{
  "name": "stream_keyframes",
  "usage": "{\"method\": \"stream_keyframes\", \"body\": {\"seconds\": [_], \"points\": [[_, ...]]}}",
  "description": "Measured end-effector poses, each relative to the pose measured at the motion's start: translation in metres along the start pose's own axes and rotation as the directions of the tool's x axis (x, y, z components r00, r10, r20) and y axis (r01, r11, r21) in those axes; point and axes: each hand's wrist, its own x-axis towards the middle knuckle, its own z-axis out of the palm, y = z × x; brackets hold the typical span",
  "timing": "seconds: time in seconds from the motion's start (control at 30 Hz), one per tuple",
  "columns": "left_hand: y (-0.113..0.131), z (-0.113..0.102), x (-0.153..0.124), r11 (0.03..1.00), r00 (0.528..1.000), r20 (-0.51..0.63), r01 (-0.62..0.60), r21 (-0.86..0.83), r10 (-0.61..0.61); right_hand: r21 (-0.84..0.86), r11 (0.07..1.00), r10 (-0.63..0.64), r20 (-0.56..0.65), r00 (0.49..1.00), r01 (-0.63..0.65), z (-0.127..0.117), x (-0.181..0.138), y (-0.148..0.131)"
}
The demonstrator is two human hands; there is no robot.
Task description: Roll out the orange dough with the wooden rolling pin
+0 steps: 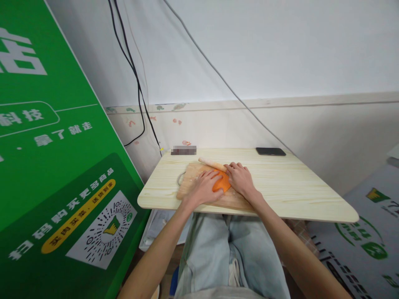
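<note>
A flattened piece of orange dough point(222, 182) lies on a wooden cutting board point(190, 173), which has a metal ring handle at its left end. My left hand point(208, 187) rests on the left part of the dough, palm down with its fingers stretched out. Just behind the dough, a thin wooden rolling pin point(212, 163) slants across the board. The fingers of my right hand point(239, 176) curl over the pin's right end, hiding that end, while the hand lies at the dough's right edge. White powdery traces show on the board.
All this is on a pale wood-grain table point(299, 191) against the wall. A black phone point(270, 151) lies at the back right, and a blurred dark object point(183, 150) at the back left. Cables point(137, 79) hang at the wall. A green panel point(62, 137) stands close on the left.
</note>
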Motion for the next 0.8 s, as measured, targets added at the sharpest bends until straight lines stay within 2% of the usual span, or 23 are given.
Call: {"method": "stream_keyframes", "body": {"seconds": [0.23, 0.8], "points": [[0.002, -0.002, 0.0, 1.0, 1.0, -0.004, -0.008, 0.01, 0.008, 0.008, 0.999, -0.031, 0.029, 0.999, 0.031, -0.003, 0.002, 0.001], [-0.001, 0.001, 0.001, 1.0, 1.0, -0.004, -0.004, -0.025, 0.004, 0.017, 1.0, -0.009, -0.065, 0.998, 0.01, 0.008, -0.008, -0.005]]}}
